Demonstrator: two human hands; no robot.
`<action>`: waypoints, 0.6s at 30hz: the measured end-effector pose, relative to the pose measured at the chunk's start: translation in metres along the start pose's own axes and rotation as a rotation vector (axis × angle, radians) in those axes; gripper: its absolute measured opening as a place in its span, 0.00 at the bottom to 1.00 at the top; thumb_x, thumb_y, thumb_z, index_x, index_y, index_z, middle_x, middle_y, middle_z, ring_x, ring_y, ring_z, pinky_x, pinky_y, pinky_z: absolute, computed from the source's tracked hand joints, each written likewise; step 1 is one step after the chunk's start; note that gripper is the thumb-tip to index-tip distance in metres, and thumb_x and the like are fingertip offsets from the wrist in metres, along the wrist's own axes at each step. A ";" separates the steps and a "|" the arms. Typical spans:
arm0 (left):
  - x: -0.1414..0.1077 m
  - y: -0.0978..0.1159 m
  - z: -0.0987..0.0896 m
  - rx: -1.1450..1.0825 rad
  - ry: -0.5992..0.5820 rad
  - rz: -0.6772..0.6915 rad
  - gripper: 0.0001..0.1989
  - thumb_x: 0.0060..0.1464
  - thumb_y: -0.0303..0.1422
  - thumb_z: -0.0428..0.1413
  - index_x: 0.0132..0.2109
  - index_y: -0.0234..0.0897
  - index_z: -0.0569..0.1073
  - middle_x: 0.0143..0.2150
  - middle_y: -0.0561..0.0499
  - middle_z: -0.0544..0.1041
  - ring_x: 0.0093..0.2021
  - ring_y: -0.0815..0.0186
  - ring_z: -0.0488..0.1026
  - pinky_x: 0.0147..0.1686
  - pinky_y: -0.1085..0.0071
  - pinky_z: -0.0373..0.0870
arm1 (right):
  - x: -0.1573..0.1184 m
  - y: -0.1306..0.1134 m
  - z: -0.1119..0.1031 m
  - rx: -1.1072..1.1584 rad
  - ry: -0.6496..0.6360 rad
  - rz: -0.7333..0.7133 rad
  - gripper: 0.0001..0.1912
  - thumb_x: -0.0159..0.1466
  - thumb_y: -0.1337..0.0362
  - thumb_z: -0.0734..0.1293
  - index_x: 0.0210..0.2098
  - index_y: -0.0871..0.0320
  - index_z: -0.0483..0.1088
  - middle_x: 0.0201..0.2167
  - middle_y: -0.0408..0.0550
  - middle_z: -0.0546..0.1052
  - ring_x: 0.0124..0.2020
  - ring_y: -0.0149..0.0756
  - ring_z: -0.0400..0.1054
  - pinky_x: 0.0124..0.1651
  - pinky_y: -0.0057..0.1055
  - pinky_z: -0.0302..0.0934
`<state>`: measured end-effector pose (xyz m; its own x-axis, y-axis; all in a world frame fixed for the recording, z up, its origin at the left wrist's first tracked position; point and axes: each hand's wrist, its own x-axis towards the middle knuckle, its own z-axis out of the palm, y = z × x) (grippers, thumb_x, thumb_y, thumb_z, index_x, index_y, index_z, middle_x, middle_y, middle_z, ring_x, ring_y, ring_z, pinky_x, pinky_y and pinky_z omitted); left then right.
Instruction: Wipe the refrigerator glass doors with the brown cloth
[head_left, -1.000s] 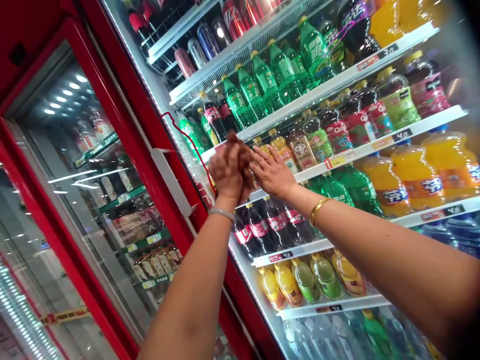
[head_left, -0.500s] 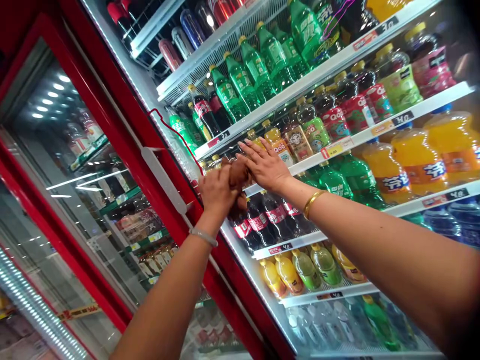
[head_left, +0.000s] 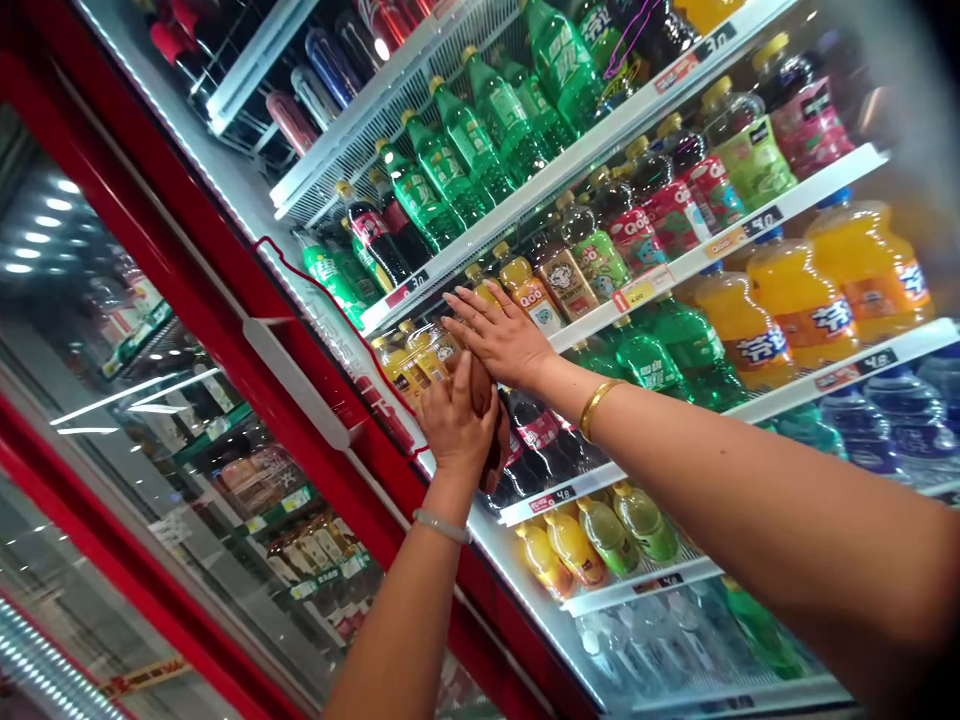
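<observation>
My right hand (head_left: 502,340) lies flat against the glass front of a drinks fridge, fingers stretched out and apart, with a gold bangle (head_left: 598,410) on the wrist. Just below and left of it, my left hand (head_left: 457,425) has its fingers raised against the same glass; a pale bangle (head_left: 441,526) circles that wrist. A darker brown, hand-like shape (head_left: 491,450) beside the left fingers looks like a reflection in the glass. Behind the hands stand an orange Qoo bottle (head_left: 529,290) and several cola bottles (head_left: 544,430). I see nothing held in either hand.
A red door frame (head_left: 217,270) with a long pale handle (head_left: 296,385) runs down the left. Shelves hold green bottles (head_left: 491,100), large orange soda bottles (head_left: 802,290) and yellow juice bottles (head_left: 574,545). Price tags line the shelf edges. Another glass-fronted cooler (head_left: 225,440) is at left.
The fridge has shifted left in view. My left hand has moved right and down across the glass, uncovering yellow bottles behind it. My right hand stays spread on the glass.
</observation>
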<state>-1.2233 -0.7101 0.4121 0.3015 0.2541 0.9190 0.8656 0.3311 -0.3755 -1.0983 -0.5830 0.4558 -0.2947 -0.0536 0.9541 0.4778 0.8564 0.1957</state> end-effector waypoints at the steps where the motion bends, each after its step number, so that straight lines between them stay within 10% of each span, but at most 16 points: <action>1: -0.005 -0.002 -0.004 0.018 -0.065 0.048 0.28 0.63 0.46 0.59 0.66 0.43 0.69 0.47 0.41 0.78 0.49 0.50 0.75 0.53 0.54 0.69 | 0.000 0.000 0.000 -0.005 -0.008 0.001 0.29 0.75 0.58 0.50 0.74 0.52 0.57 0.78 0.46 0.48 0.80 0.40 0.38 0.82 0.50 0.28; 7: 0.053 -0.032 -0.006 0.014 0.098 -0.212 0.26 0.61 0.44 0.60 0.62 0.42 0.71 0.69 0.37 0.67 0.69 0.44 0.62 0.68 0.43 0.55 | 0.000 0.000 0.002 -0.016 0.001 0.014 0.30 0.74 0.63 0.51 0.74 0.49 0.56 0.79 0.42 0.48 0.80 0.38 0.37 0.82 0.48 0.26; 11: 0.090 -0.024 0.008 -0.070 0.136 -0.314 0.24 0.61 0.43 0.58 0.61 0.39 0.71 0.63 0.38 0.73 0.66 0.47 0.66 0.69 0.44 0.54 | 0.000 0.000 0.001 -0.016 0.000 0.000 0.30 0.74 0.64 0.48 0.74 0.52 0.55 0.79 0.45 0.47 0.80 0.39 0.37 0.82 0.48 0.25; 18: -0.018 0.004 0.013 -0.080 0.012 0.002 0.26 0.60 0.43 0.60 0.62 0.37 0.72 0.59 0.35 0.76 0.62 0.46 0.70 0.66 0.45 0.58 | -0.001 0.001 -0.005 -0.005 -0.020 0.004 0.30 0.74 0.62 0.50 0.74 0.50 0.56 0.78 0.42 0.48 0.80 0.37 0.38 0.82 0.47 0.29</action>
<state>-1.2306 -0.7017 0.3927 0.3079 0.2440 0.9196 0.8939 0.2569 -0.3675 -1.0937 -0.5850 0.4564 -0.3089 -0.0401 0.9502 0.4831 0.8540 0.1931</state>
